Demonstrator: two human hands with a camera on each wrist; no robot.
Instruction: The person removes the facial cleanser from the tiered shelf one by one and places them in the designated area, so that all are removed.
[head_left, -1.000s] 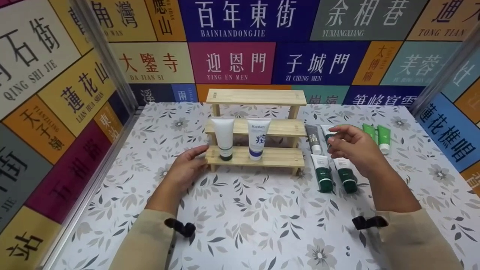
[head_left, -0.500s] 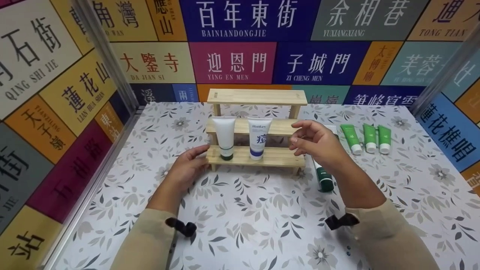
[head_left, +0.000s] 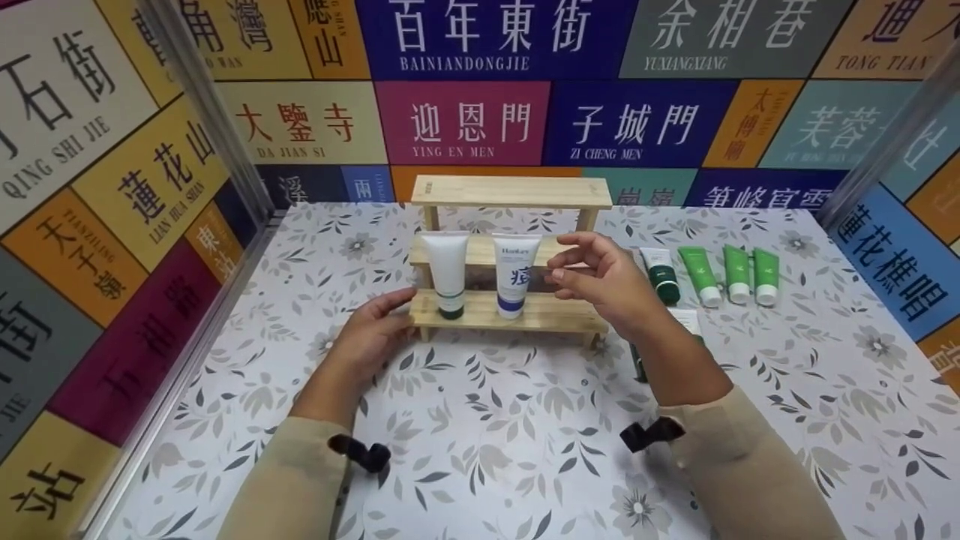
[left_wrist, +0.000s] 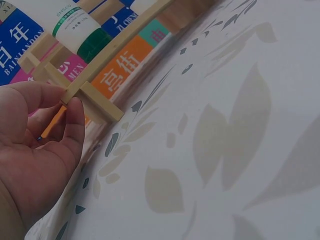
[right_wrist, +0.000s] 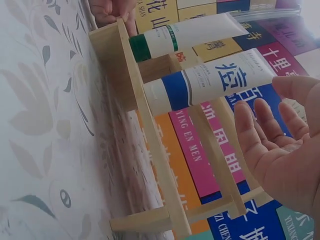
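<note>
My left hand [head_left: 371, 337] pinches the left end of the lowest shelf of a three-tier wooden display rack [head_left: 555, 311]; in the left wrist view, thumb and forefinger [left_wrist: 42, 97] meet at the shelf's corner. On that shelf two squeeze tubes stand on their caps: a white tube with a dark green cap [head_left: 448, 274] at the left, and a white tube with a blue band [head_left: 516, 276] near the middle. My right hand [head_left: 604, 281] holds nothing. Its loosely bent fingers are beside the upper part of the blue-banded tube [right_wrist: 220, 82], with the thumb close to its top.
Right of the rack, three bright green tubes [head_left: 737, 274] lie in a row. A white tube with a dark green lower part [head_left: 660, 274] lies beside them. Another white tube [head_left: 686, 321] lies nearer, partly behind my right forearm. Sign-printed walls [head_left: 457, 124] enclose the table.
My right hand has moved left from over the lying tubes to the blue-banded tube, uncovering the bright green tubes. The left hand stays at the rack's end.
</note>
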